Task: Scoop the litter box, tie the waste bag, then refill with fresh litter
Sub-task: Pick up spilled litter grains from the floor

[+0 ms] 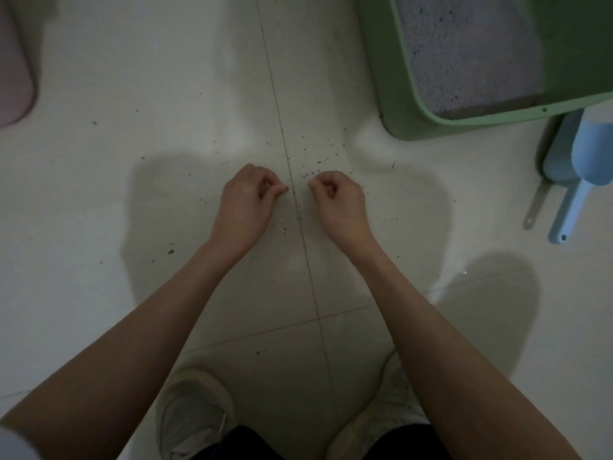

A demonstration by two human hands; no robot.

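Item 1: left hand [247,197], centre of view, fingers curled in, thumb tip meeting forefinger; I see nothing held. Item 2: right hand [338,199], just beside it at 3 o'clock, curled the same way, nothing visible in it. Both hover over the floor [132,161]; I judge them poised to start. Item 3: litter box [391,104], green, at 1 o'clock, grey litter [464,51] inside, well apart from both hands. Item 4: blue scoop [577,180], at 3 o'clock on the floor, lying beside the box, likely for easy reach, untouched. Item 5: scattered granules [311,161] near the hands. Waste bag: not seen.
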